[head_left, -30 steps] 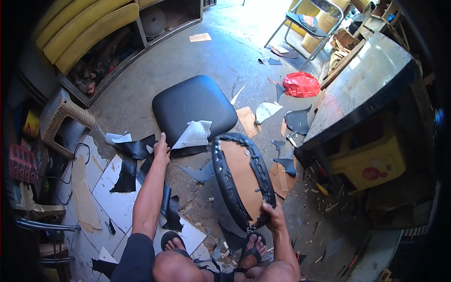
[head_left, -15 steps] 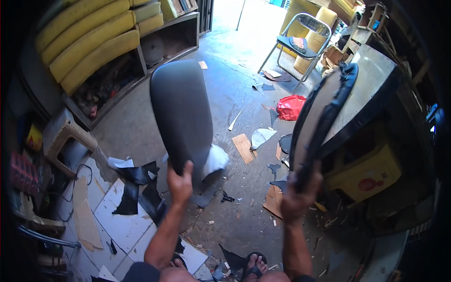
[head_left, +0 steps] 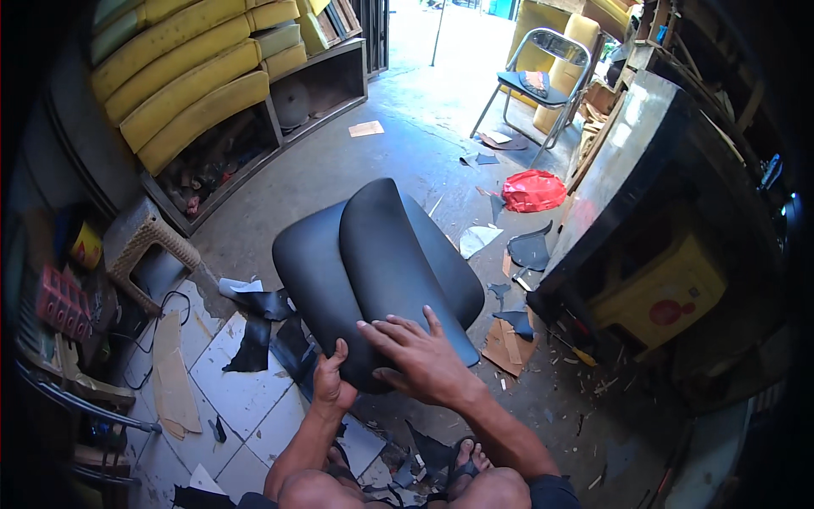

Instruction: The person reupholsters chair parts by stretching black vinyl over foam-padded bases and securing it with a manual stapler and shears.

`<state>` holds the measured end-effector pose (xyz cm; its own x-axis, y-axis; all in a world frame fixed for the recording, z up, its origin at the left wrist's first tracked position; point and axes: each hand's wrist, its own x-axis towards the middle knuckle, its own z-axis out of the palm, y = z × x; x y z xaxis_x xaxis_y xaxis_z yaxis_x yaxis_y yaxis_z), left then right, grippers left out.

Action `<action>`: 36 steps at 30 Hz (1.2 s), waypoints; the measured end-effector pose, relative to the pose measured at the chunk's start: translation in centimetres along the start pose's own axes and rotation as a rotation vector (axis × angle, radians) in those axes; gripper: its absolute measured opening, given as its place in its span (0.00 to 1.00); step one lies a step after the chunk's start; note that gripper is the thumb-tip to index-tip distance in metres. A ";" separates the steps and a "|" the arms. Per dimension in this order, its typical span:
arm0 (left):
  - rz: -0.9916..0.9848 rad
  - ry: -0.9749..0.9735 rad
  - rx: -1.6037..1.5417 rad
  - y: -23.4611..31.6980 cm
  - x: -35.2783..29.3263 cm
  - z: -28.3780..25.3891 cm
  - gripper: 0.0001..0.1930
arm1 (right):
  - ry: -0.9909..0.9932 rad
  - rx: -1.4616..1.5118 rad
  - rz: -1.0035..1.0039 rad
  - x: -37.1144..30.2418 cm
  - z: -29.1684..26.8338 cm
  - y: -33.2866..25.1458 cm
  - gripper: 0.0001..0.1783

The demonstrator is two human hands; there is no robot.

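Two black upholstered chair cushions overlap in front of my knees. The broad lower cushion [head_left: 312, 263] shows on both sides of a narrower, curved upper cushion [head_left: 390, 254], which lies across it. My left hand [head_left: 335, 380] grips the near edge of the lower cushion, thumb on top; its other fingers are mostly hidden. Resting on the near part of the upper cushion, my right hand [head_left: 424, 360] is open, with its fingers stretched out and the thumb apart. The undersides of both cushions are out of sight.
Black scraps [head_left: 248, 343] and a cardboard strip [head_left: 176, 373] lie on the tiles at left, near a plastic stool [head_left: 148, 246]. At right stand a dark bench [head_left: 619, 187] and a yellow stool [head_left: 661, 305]. Beyond are a red bag [head_left: 534, 191] and a folding chair [head_left: 543, 89].
The cushion in my right hand has swung left and now lies over the left one. My right hand has let go of its edge and spread on top. The left cushion has tipped down flatter.
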<state>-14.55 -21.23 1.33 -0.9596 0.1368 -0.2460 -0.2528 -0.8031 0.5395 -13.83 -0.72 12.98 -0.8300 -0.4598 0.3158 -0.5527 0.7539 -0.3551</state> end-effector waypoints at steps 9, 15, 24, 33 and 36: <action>-0.049 -0.060 -0.104 -0.3 -1.7 -1.3 0.24 | 0.227 0.756 0.957 -9.4 -1.8 7.7 0.40; 0.050 -0.100 0.167 2.5 1.2 1.6 0.27 | 0.068 1.111 0.757 -6.1 0.4 6.3 0.60; -0.044 -0.015 0.381 9.6 1.0 17.8 0.36 | -0.405 0.918 0.760 2.2 -12.4 3.8 0.67; -0.203 0.195 0.680 18.1 -6.9 23.3 0.24 | -0.248 0.720 0.832 -1.8 -20.8 -8.2 0.52; -0.300 0.361 0.680 22.5 -11.8 32.5 0.26 | -0.160 0.707 1.076 -4.4 -26.0 -11.7 0.40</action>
<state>-12.90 -22.08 42.53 -0.7697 0.0015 -0.6384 -0.6231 -0.2198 0.7507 -1.80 4.71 38.60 -0.8516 0.1309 -0.5076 0.5149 0.3905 -0.7632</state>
